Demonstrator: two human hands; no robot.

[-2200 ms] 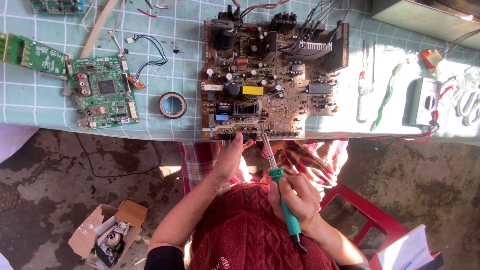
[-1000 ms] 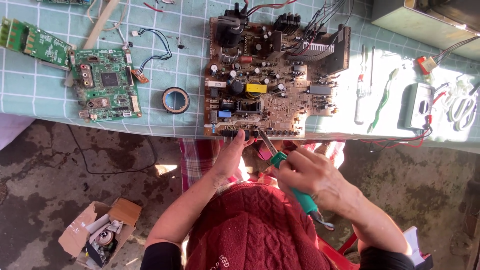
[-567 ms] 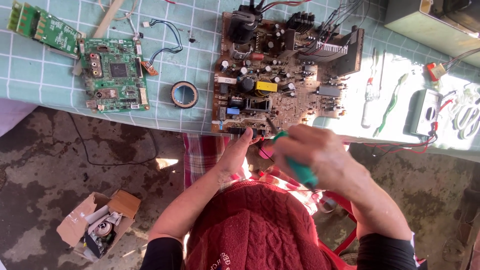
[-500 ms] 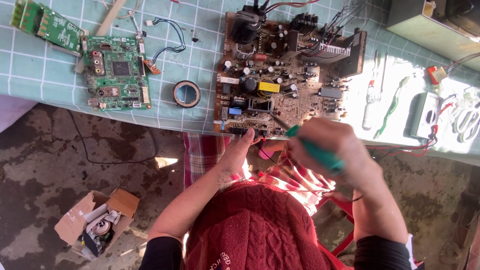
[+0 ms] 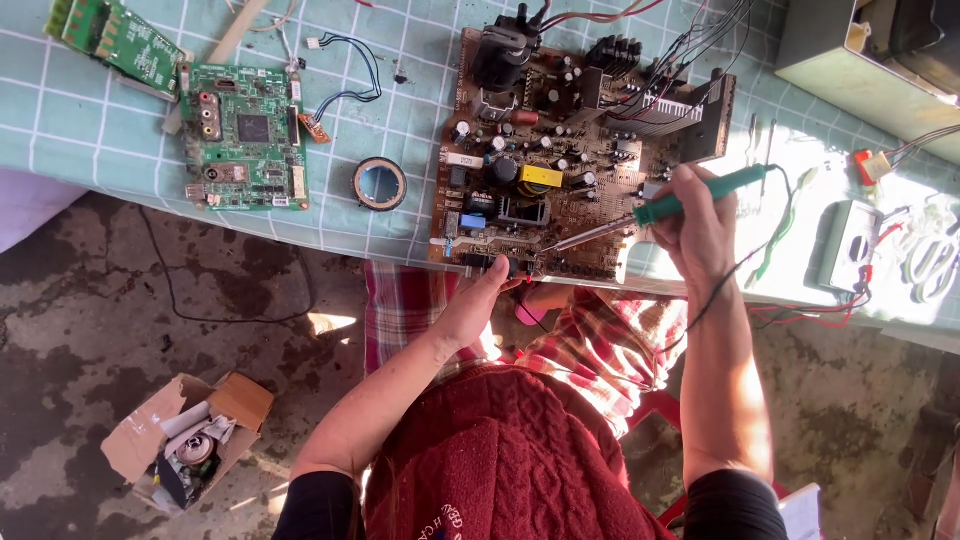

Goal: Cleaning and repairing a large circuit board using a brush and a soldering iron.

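A large brown circuit board (image 5: 560, 150) crowded with components lies on the checked teal tablecloth (image 5: 400, 110), its near edge at the table's edge. My left hand (image 5: 478, 302) grips that near edge from below, thumb on the board. My right hand (image 5: 692, 225) is raised over the board's right side and holds a green-handled soldering iron (image 5: 700, 194). The iron lies almost level, its metal tip (image 5: 548, 249) pointing left and touching the board close to my left thumb. The iron's black cord hangs down past my right forearm.
Two green circuit boards (image 5: 245, 135) and a roll of black tape (image 5: 379, 184) lie left of the brown board. A multimeter (image 5: 848, 243), a screwdriver, scissors (image 5: 935, 262) and red wires sit at the right. A cardboard box (image 5: 180, 450) of scraps stands on the floor below left.
My right hand has swung the soldering iron from beside my lap up and to the right, turning it level over the board. My left hand has stayed on the board's edge.
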